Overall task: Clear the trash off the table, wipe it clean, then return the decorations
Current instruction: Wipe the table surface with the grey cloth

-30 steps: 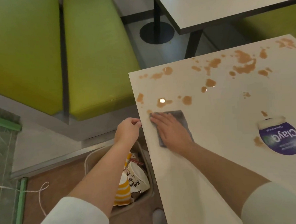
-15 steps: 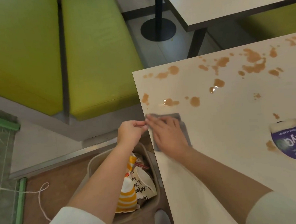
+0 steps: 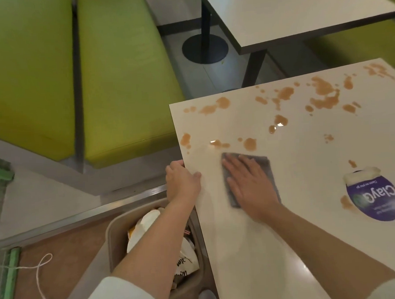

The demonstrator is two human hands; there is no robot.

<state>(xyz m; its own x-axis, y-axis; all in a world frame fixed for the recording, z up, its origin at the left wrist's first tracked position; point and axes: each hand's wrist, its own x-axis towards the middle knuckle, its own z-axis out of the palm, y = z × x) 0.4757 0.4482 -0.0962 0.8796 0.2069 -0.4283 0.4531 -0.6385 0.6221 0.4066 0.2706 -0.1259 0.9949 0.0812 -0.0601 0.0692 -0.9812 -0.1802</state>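
With the flat right hand (image 3: 251, 187) pressing the grey square cloth (image 3: 265, 166) and the left hand (image 3: 182, 182) gripping the white table's (image 3: 254, 249) near-left edge, a hasty stroke risks smearing the brown spills (image 3: 250, 143) leftward over that edge.

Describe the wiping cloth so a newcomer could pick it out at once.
Start at the white table spattered with brown spills. Near its left edge, just below the closest spills, the right hand presses flat on a grey cloth, while the left hand grips the table's edge beside it. It is the only grey, square thing on the table; the other item is a round purple sticker farther right.
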